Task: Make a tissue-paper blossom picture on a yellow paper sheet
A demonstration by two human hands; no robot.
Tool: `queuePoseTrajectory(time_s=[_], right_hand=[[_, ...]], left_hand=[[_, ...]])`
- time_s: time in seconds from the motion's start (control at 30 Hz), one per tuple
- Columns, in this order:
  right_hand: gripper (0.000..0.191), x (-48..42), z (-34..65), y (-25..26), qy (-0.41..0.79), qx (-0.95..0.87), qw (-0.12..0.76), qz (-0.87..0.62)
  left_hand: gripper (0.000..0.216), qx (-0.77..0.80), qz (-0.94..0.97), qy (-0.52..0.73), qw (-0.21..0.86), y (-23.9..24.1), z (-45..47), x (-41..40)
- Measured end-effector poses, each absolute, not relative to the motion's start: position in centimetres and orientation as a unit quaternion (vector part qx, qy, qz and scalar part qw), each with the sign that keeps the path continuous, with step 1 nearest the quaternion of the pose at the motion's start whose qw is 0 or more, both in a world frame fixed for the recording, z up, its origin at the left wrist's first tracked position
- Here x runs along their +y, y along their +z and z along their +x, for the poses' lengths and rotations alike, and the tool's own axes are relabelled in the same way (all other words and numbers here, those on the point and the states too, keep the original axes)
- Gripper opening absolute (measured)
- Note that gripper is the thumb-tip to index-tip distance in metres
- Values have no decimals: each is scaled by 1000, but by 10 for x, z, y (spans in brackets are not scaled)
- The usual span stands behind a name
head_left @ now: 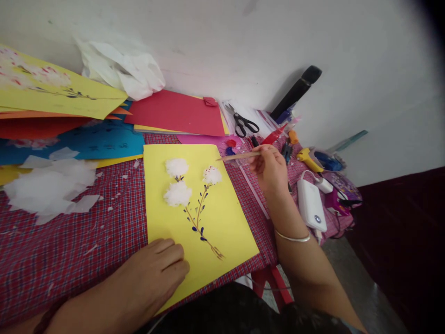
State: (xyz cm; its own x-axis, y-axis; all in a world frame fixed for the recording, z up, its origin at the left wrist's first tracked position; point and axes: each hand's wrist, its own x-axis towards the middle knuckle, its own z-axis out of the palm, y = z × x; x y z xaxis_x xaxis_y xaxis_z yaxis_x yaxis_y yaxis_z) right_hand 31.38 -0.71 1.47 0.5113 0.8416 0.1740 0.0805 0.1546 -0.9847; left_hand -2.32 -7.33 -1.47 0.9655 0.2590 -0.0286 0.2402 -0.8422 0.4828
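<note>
A yellow paper sheet (222, 213) lies on the table, with a painted stem bearing brown lines and dark blue leaves. Three fluffy white flower heads (177, 193) sit on it; the right one (212, 175) carries small red specks. My left hand (163, 264) rests on the sheet's lower left edge, fingers lying down and slightly bent, holding nothing visible. Pinched in my right hand (269, 167) is a thin wooden paintbrush (238, 156), its tip over the sheet's upper right edge, apart from the flower. Just beyond the tip are red and blue paint dabs (230, 147).
White tissue pieces (48, 185) are heaped at left. Coloured cards (177, 111), black scissors (243, 123) and a crumpled white bag (120, 69) stand along the wall. A white power bank (311, 204) and a yellow glue gun (308, 159) lie right of my forearm.
</note>
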Motion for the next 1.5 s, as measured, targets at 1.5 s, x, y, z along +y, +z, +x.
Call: queuePoseTrajectory(time_s=[1.5], right_hand=[[27, 3, 313, 1, 432, -348, 602, -574]], left_hand=[[27, 108, 965, 47, 235, -12, -22, -70]])
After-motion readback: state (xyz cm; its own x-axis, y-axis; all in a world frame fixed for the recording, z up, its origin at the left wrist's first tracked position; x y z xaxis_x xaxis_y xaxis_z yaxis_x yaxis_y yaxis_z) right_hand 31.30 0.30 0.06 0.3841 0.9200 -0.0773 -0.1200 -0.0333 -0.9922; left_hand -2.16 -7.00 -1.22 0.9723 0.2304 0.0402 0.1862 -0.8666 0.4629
